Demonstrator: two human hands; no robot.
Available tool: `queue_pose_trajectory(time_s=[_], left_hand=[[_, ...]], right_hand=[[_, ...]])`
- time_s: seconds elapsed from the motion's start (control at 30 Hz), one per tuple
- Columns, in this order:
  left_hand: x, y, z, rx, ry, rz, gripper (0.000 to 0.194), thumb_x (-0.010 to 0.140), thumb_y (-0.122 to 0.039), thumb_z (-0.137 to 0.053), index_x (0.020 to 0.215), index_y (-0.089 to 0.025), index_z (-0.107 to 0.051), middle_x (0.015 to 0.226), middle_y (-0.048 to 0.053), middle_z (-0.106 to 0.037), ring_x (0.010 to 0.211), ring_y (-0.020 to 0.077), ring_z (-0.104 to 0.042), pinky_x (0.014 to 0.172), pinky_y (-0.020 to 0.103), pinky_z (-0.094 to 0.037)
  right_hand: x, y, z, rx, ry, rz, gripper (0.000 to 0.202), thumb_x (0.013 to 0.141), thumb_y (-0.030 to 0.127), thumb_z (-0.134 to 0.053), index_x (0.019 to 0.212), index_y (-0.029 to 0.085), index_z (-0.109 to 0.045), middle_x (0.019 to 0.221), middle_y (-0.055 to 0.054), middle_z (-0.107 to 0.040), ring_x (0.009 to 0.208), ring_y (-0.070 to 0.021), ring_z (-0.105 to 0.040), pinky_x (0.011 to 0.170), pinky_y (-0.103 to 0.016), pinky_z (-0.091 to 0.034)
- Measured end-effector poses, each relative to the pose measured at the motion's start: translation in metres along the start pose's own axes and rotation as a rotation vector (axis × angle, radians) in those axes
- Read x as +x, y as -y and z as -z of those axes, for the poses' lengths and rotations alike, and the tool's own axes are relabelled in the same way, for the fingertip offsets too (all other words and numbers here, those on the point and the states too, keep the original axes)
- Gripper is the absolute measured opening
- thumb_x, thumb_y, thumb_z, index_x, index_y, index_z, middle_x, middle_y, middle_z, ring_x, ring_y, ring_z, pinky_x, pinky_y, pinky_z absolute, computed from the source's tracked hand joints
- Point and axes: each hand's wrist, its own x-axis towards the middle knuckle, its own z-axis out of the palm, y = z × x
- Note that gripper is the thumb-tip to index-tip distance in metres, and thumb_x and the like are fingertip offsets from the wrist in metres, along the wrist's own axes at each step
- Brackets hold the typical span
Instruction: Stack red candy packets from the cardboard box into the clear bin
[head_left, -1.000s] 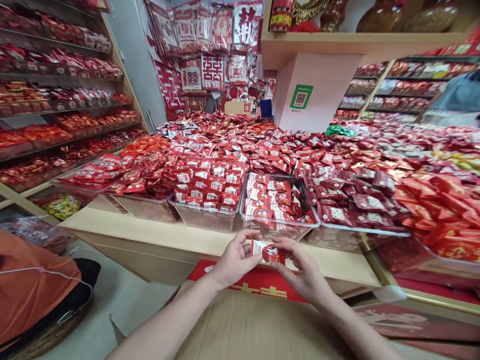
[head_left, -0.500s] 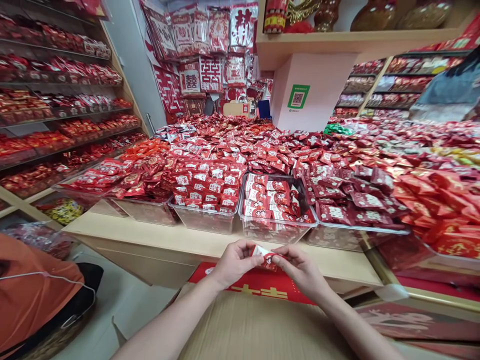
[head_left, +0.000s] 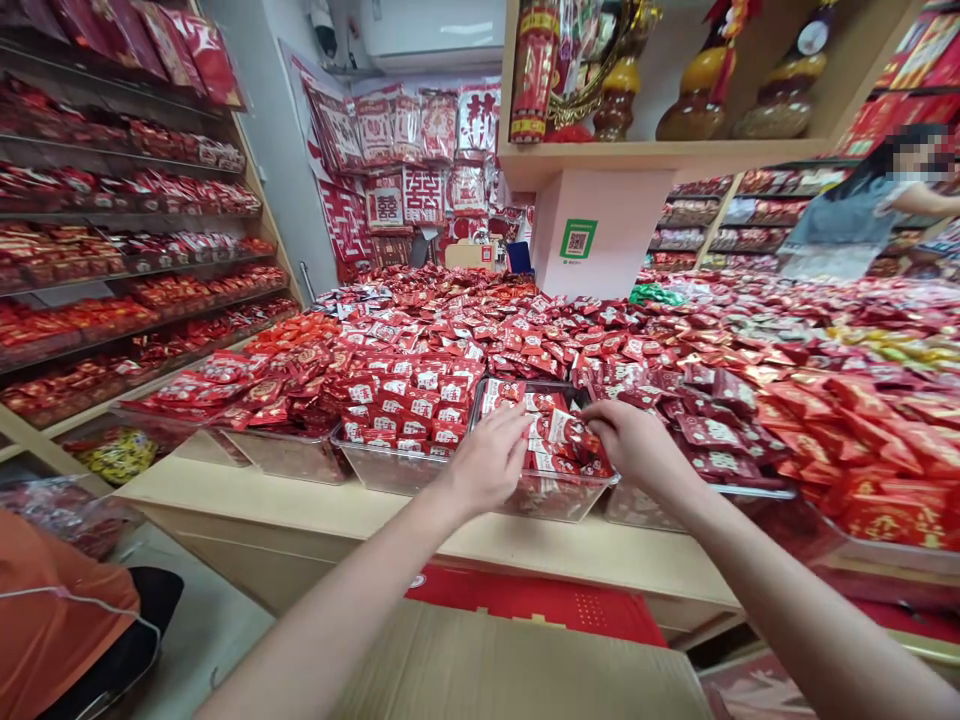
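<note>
A clear plastic bin [head_left: 551,497] holds small red-and-white candy packets [head_left: 551,462] in rows, some of them loose. My left hand [head_left: 489,458] reaches over the bin's left side, fingers stretched forward onto the packets, with no packet visible in it; its fingertips are partly hidden. At the bin's right side my right hand [head_left: 628,437] has its thumb and fingers pinched at the edge of a red-and-white packet [head_left: 574,432]. Part of that grip is hidden behind the hand.
Bins of red packets [head_left: 409,405] and dark red packets [head_left: 705,430] flank this one on a wooden counter [head_left: 300,500]. Below stands a cardboard box [head_left: 510,665] beside a red package [head_left: 525,598]. Shelves [head_left: 135,200] line the left. Another person [head_left: 840,225] is at right.
Both hands have moved forward from in front of the counter to the bin. The packet they held between them is no longer held up there. The view has tilted up.
</note>
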Motion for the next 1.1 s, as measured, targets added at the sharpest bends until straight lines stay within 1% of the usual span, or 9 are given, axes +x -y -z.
queue_pose_trajectory(time_s=[0.1,0.17,0.3,0.47,0.63,0.8,0.9,1.0,1.1], left_hand=[[0.033,0.018,-0.013,0.310,0.292,0.083,0.041,0.084,-0.028,-0.028,0.120,-0.013,-0.039,0.131,0.010,-0.035,0.121,0.0196,-0.029,0.100,0.036,-0.023],[0.041,0.029,-0.022,0.360,0.353,0.126,0.044,0.083,-0.035,-0.028,0.118,-0.011,-0.041,0.128,0.012,-0.037,0.119,0.0224,-0.032,0.098,0.038,-0.025],[0.037,0.034,-0.028,0.406,0.386,0.173,0.054,0.082,-0.047,-0.020,0.117,-0.012,-0.043,0.121,0.014,-0.045,0.112,0.0249,-0.040,0.094,0.039,-0.028],[0.039,0.025,-0.023,0.444,0.463,0.230,0.056,0.080,-0.053,-0.019,0.116,-0.019,-0.045,0.114,0.014,-0.049,0.105,0.0271,-0.046,0.088,0.041,-0.031],[0.047,0.020,-0.020,0.467,0.550,0.264,0.058,0.077,-0.057,-0.021,0.114,-0.022,-0.047,0.112,0.014,-0.050,0.103,0.0288,-0.046,0.084,0.041,-0.035],[0.054,0.014,-0.018,0.506,0.616,0.297,0.057,0.077,-0.055,-0.023,0.109,-0.018,-0.052,0.106,0.017,-0.053,0.099,0.0306,-0.048,0.079,0.043,-0.038],[0.059,0.008,-0.015,0.523,0.642,0.293,0.054,0.076,-0.052,-0.027,0.107,-0.016,-0.054,0.110,0.019,-0.051,0.104,0.0334,-0.043,0.081,0.047,-0.036],[0.064,0.006,-0.016,0.514,0.637,0.244,0.048,0.077,-0.045,-0.030,0.111,-0.018,-0.050,0.125,0.013,-0.040,0.114,0.0306,-0.033,0.089,0.045,-0.030],[0.066,0.010,-0.019,0.485,0.642,0.201,0.045,0.078,-0.040,-0.031,0.117,-0.021,-0.044,0.130,0.008,-0.034,0.116,0.0277,-0.029,0.092,0.044,-0.028]], right_hand=[[0.037,-0.002,-0.015,-0.203,0.202,0.022,0.020,0.074,0.011,-0.042,0.083,0.015,-0.060,0.082,-0.008,-0.065,0.076,-0.0166,-0.058,0.067,-0.023,-0.039],[0.049,0.000,-0.030,-0.275,0.298,0.057,0.021,0.073,0.009,-0.041,0.083,0.014,-0.059,0.080,-0.009,-0.065,0.074,-0.0165,-0.058,0.062,-0.022,-0.037],[0.051,0.001,-0.048,-0.411,0.362,0.172,0.026,0.073,0.006,-0.037,0.090,0.012,-0.056,0.082,-0.012,-0.065,0.074,-0.0187,-0.059,0.061,-0.024,-0.036],[0.044,-0.004,-0.049,-0.481,0.338,0.297,0.022,0.077,0.009,-0.038,0.077,0.012,-0.059,0.083,-0.013,-0.062,0.079,-0.0199,-0.056,0.072,-0.027,-0.035],[0.041,-0.006,-0.051,-0.353,0.403,0.403,0.026,0.081,0.033,-0.041,0.088,0.014,-0.057,0.093,-0.010,-0.059,0.089,-0.0185,-0.052,0.079,-0.027,-0.034],[0.041,-0.008,-0.057,-0.466,0.392,0.308,0.027,0.082,0.030,-0.039,0.100,0.015,-0.053,0.110,-0.012,-0.053,0.093,-0.0231,-0.050,0.077,-0.033,-0.036],[0.042,-0.008,-0.061,-0.524,0.372,0.243,0.032,0.083,0.030,-0.036,0.108,0.015,-0.049,0.117,-0.013,-0.048,0.094,-0.0264,-0.050,0.075,-0.037,-0.036],[0.040,-0.008,-0.061,-0.520,0.389,0.227,0.035,0.085,0.030,-0.030,0.111,0.014,-0.046,0.118,-0.016,-0.047,0.097,-0.0262,-0.050,0.078,-0.039,-0.034],[0.038,-0.008,-0.058,-0.495,0.398,0.220,0.033,0.084,0.027,-0.031,0.110,0.012,-0.046,0.108,-0.017,-0.054,0.095,-0.0242,-0.051,0.079,-0.037,-0.032]])
